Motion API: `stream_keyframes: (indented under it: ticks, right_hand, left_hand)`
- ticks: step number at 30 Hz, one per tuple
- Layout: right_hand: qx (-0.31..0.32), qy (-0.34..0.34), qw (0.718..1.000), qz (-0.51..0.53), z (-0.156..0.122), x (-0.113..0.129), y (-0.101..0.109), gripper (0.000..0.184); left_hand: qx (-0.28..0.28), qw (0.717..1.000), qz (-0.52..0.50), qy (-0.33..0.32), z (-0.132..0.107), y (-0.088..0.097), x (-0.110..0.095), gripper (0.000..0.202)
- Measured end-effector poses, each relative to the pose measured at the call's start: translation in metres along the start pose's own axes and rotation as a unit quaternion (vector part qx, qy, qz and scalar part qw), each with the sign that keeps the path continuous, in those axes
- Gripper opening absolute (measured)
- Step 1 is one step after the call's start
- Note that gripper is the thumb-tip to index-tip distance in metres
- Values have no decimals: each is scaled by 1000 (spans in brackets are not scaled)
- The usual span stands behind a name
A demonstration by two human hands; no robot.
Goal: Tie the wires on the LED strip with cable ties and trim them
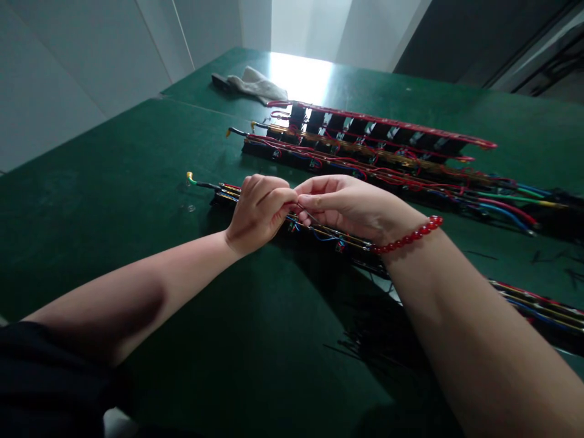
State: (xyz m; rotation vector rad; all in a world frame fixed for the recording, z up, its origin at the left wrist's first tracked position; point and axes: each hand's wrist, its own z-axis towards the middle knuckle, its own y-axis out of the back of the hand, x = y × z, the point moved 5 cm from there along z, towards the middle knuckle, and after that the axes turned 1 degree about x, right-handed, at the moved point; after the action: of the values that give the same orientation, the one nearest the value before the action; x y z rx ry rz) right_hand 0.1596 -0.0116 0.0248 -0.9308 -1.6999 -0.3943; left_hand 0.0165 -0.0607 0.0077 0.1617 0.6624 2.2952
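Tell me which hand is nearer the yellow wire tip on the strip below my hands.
Left. The left hand is over the strip, to the right of the yellow wire tip and apart from it; the right hand is farther right along the strip.

A green table (91, 182) spreads beneath cool light, a white glare (301, 73) bright near its far edge, a thin seam crossing its top. Grey wall panels (82, 55) rise at left; a dark surface (456, 36) stands at upper right.
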Motion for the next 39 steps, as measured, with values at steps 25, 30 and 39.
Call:
stream_keyframes:
  ticks: [25,30,39]
  right_hand:
    - [-120,130,984,-14,14,-16,7,19]
    - [-127,140,982,-12,13,-16,9,23]
    - [-184,140,973,-26,7,-4,-5,20]
  left_hand:
    - [590,771,-115,210,23,22,103,25]
    - [584,779,-121,196,23,13,100,22]
    - [592,770,-135,195,21,8,100,20]
